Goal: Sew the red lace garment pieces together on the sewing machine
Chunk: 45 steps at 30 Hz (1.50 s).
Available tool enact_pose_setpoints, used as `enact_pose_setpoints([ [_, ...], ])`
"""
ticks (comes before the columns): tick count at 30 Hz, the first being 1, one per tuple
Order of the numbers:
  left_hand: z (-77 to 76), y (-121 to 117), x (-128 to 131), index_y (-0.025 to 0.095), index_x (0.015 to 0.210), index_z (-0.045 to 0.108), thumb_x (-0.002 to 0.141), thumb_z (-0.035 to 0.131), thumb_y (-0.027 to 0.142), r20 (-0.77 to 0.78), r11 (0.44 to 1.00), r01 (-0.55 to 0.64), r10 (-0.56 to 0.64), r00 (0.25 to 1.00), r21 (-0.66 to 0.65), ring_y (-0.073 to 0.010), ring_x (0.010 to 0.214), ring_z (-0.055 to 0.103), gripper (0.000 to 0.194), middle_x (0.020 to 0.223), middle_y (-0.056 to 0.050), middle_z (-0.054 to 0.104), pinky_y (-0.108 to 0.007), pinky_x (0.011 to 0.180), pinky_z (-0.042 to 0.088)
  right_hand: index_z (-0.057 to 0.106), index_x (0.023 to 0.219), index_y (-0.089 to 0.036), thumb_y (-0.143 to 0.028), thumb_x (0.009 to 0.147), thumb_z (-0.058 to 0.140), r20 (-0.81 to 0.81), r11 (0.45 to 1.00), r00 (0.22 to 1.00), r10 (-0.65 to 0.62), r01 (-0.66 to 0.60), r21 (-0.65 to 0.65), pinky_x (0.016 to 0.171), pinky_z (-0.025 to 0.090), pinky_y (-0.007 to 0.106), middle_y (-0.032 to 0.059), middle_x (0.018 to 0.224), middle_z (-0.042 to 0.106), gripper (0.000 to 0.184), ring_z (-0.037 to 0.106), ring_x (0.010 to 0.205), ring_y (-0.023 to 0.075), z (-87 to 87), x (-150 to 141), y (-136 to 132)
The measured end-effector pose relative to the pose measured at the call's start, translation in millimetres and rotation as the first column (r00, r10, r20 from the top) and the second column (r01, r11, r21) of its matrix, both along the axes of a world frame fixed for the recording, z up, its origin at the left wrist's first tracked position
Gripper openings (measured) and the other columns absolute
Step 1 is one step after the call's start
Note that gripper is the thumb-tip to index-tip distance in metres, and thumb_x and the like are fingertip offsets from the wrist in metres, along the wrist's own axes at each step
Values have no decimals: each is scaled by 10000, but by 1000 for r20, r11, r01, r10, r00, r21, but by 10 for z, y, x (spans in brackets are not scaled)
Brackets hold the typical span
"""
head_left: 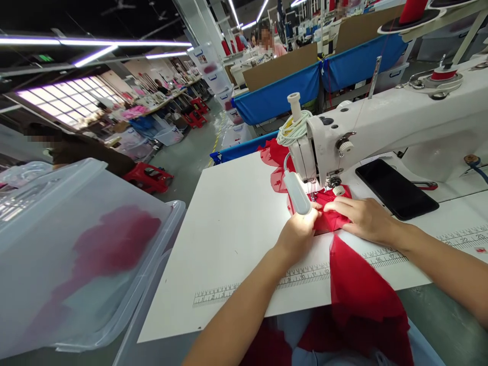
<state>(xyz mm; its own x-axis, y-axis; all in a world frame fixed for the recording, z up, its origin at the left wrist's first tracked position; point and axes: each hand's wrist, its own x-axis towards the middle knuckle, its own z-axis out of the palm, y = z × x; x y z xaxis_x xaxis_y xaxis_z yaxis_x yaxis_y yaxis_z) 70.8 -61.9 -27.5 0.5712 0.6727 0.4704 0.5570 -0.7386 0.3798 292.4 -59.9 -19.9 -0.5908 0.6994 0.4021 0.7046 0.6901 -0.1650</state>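
Red fabric [366, 279] runs from my lap over the table edge and up under the needle area of a white sewing machine [381, 117]. My left hand [299, 231] lies left of the presser foot, its fingertips pressed on the cloth and partly hidden by a lamp head [297, 193]. On the right side of the needle, my right hand [360, 216] bends its fingers down onto the bunched fabric. More red cloth spreads behind the machine head. Whether either hand pinches a fold is hard to see.
A black phone [396, 188] lies on the machine bed beside my right hand, near a small red-handled tool [425, 185]. A ruler scale [305, 277] is printed along the table's front. Left stands a translucent bin [87, 254] with red material; a red stool [148, 175] is beyond.
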Motion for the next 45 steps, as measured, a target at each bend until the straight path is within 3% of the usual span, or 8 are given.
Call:
enact_pose_setpoints([
  [3,40,43,-5,184,1061,560,859,360,32,112,983,-25,46,993,-183,-186,934,670,323,1018,-79,699,-333,829,568,659,877,-207,-169,878,507,-79,1000,997,-3,3,4,504,311,237,21,904,687,157,553,632,117,-18,-23,0],
  [6,69,91,11,198,1024,584,867,377,64,165,965,-25,71,984,-262,-196,967,661,293,1017,-66,702,-363,904,546,634,799,-206,-270,956,476,-185,1000,982,-26,28,9,518,319,250,10,832,678,231,545,633,118,-28,-64,1],
  [12,74,97,55,214,871,597,776,447,60,155,923,-25,91,984,-383,-166,732,620,234,812,0,659,-297,702,540,616,769,-214,-290,970,460,-242,995,965,-101,101,-12,534,324,268,-3,712,629,266,502,604,134,-32,-125,11],
  [17,47,59,96,207,832,573,877,557,151,171,959,-81,131,976,-270,-163,754,581,74,809,-5,626,-292,730,503,607,771,-205,-301,992,455,-231,997,970,-75,74,-13,545,339,258,1,715,621,284,510,605,129,-41,-135,10],
  [24,89,85,42,204,805,571,1005,399,176,-8,985,-5,4,1000,-170,-171,722,528,265,745,-21,564,-290,681,470,666,1041,-194,-281,1000,517,-154,984,988,30,-2,179,537,360,249,47,977,733,178,630,702,130,-23,-100,-4],
  [30,173,94,-21,198,932,628,982,349,140,21,963,58,-55,998,-263,-179,752,563,290,795,-26,605,-304,711,485,658,905,-202,-249,1009,496,-275,994,962,-6,35,100,566,396,241,3,770,703,198,600,623,119,-33,-133,3],
  [39,58,50,83,206,798,577,871,606,167,137,959,-102,143,980,-266,-180,768,583,88,798,-10,621,-292,713,502,600,848,-226,-247,1002,492,-382,998,924,14,7,55,567,437,237,-4,711,669,189,593,596,126,-51,-173,35],
  [45,104,57,32,193,906,621,1000,461,180,35,991,-62,66,997,-119,-172,802,585,186,864,-35,627,-289,743,494,614,1057,-199,-211,964,529,-200,977,978,54,-10,213,522,407,257,59,1007,734,126,645,689,146,-48,-124,29],
])
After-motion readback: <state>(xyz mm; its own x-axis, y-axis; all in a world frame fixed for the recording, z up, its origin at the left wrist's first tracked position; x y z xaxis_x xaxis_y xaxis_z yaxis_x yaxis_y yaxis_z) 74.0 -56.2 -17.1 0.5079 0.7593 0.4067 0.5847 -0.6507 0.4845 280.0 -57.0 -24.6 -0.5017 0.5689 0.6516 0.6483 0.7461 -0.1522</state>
